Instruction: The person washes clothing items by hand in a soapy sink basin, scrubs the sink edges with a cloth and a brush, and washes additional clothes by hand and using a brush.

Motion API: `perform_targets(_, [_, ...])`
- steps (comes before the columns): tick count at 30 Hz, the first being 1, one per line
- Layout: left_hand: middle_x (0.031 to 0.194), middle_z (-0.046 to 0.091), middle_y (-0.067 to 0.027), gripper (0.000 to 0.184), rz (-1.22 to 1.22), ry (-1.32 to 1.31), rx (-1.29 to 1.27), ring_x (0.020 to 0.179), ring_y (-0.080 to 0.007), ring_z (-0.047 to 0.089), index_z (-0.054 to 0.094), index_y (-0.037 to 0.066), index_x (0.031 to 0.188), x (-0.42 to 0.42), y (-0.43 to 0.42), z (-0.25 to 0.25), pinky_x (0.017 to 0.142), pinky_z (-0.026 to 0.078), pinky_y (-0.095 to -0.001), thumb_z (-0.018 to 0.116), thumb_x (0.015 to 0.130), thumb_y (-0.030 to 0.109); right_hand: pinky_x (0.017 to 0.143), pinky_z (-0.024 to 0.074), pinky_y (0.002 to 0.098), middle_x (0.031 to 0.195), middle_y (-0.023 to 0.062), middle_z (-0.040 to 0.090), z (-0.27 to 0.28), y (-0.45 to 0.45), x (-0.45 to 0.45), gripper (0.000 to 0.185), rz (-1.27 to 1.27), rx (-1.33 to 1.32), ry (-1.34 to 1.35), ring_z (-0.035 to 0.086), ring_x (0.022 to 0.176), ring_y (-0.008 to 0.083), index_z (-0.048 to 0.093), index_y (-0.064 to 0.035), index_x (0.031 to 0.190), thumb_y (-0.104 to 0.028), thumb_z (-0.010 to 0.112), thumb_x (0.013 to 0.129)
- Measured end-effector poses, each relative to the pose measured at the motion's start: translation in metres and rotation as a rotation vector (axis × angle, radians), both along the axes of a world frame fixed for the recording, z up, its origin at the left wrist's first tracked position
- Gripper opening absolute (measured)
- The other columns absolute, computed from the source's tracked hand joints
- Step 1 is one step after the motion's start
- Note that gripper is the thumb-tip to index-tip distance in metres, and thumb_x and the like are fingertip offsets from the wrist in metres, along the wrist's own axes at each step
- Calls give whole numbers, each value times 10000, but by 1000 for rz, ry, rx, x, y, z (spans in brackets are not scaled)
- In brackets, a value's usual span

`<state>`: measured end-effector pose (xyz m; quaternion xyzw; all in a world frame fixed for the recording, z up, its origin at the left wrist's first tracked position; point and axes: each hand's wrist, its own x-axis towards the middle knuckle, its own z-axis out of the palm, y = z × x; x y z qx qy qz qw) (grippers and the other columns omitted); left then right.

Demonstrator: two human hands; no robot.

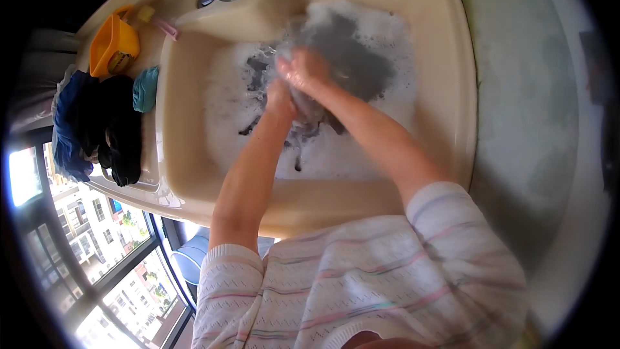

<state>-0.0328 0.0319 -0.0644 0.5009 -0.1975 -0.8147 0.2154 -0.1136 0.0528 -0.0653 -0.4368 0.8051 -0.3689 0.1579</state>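
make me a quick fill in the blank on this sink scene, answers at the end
The foam around the left hand and the right hand is coloured ____.
In the picture, the pile of dark clothes lies to the ____ of the foamy water.
The slim handle near the yellow-orange tub is coloured ____.
The number of hands in view over the sink is ____.

Missing words: white; left; pink; two

Pale greenish wall (pixel 529 90) at right, dark-framed windows (pixel 123 266) lower left, daylit buildings (pixel 90 223) outside
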Motion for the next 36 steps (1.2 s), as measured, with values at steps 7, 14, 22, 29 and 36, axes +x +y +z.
perform_targets(7, [1035, 522, -201, 522, -246, -274, -476, 928, -306, 530, 423, -76, 1127, 23, -48, -11, 817, 433, -372, 597, 753, 243, 661, 460, 324, 778, 136, 630, -36, 49, -140, 533, -136, 287, -264, 606, 751, 247, 625, -4, 839, -520, 586, 707])
perform_targets(14, [1063, 536, -139, 446, -1180, -984, -1151, 945, -247, 532, 521, -22, 1035, 4, 2, -23, 824, 428, -348, 620, 723, 281, 825, 428, 328, 1024, 250, 554, -44, 59, -128, 735, 233, 512, -188, 548, 975, 317, 497, 81, 1074, -481, 672, 634])
perform_targets(22, [1101, 532, -85, 390, -292, 124, -92, 990, -219, 510, 534, 25, 1059, 35, -50, -3, 841, 414, -360, 563, 770, 285, 791, 451, 302, 1075, 209, 548, -71, 55, -134, 787, 9, -38, -318, 564, 944, 262, 435, 59, 1177, -422, 721, 624])
perform_targets(29, [1083, 527, -80, 430, -302, 28, -203, 976, -212, 503, 473, 23, 1130, 40, -34, -75, 824, 410, -349, 461, 848, 348, 637, 464, 364, 790, 140, 603, 28, 43, -2, 372, 256, 36, -73, 591, 724, 291, 603, -108, 880, -430, 627, 696])
perform_targets(36, [1151, 500, -161, 801, -1125, -466, -722, 1025, -257, 502, 432, -8, 1171, 39, -34, 11, 851, 420, -351, 701, 592, 477, 672, 468, 350, 1039, 152, 558, 64, 35, -150, 638, 287, 641, -31, 550, 912, 246, 498, -66, 1141, -393, 692, 628])
